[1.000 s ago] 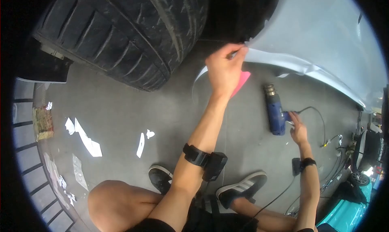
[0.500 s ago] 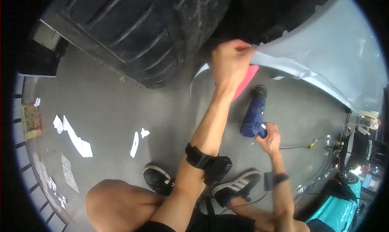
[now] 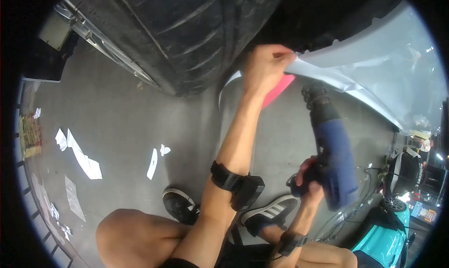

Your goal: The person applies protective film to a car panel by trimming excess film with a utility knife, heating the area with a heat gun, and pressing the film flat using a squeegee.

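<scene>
At the lower corner of the pale glossy body panel (image 3: 374,67), my left hand (image 3: 267,68) pinches the edge of a white film strip (image 3: 322,72). A pink flat piece (image 3: 279,91) shows beside that hand, partly hidden by it. My right hand (image 3: 309,179) is wrapped round the handle of a blue heat gun (image 3: 334,151). The gun is raised off the floor, with its dark nozzle near the panel's lower edge. A thin curved strip (image 3: 224,88) hangs left of my left hand.
A large black tire (image 3: 187,39) fills the top. White scraps (image 3: 84,160) lie on the grey floor (image 3: 126,123) at the left, near a floor grate (image 3: 35,207). Cables (image 3: 346,212) and a turquoise toy-like car (image 3: 381,240) are at the lower right.
My right hand has taken hold of the heat gun and lifted it from the floor towards the camera. My left hand keeps its pinch at the panel edge. The view has shifted slightly.
</scene>
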A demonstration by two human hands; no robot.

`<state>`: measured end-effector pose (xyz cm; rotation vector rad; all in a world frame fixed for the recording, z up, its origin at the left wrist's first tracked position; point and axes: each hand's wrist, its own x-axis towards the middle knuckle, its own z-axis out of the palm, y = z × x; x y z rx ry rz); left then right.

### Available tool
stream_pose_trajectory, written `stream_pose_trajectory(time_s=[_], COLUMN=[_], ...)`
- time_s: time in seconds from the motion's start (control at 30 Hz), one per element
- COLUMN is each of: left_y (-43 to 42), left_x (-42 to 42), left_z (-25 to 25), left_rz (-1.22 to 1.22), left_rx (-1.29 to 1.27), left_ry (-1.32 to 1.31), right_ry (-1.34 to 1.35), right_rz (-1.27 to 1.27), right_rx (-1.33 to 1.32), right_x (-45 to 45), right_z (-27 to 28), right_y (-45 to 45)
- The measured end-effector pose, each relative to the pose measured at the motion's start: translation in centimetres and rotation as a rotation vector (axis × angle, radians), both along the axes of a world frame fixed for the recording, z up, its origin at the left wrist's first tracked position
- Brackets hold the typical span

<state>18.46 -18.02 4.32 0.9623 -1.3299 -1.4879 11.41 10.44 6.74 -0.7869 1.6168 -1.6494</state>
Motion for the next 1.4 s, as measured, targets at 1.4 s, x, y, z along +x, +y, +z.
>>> stream_pose_trajectory(time_s=[1.4], left_y=[-0.2], left_x=[0.5], left_z=[-1.5], left_rz=[-0.045], left_rx=[-0.142], left_ry=[0.019], right_ry=[0.702], right_rz=[0.165], right_rx=[0.792], right_x=[-1.2], right_z=[-10.0], right_y=[-2.0])
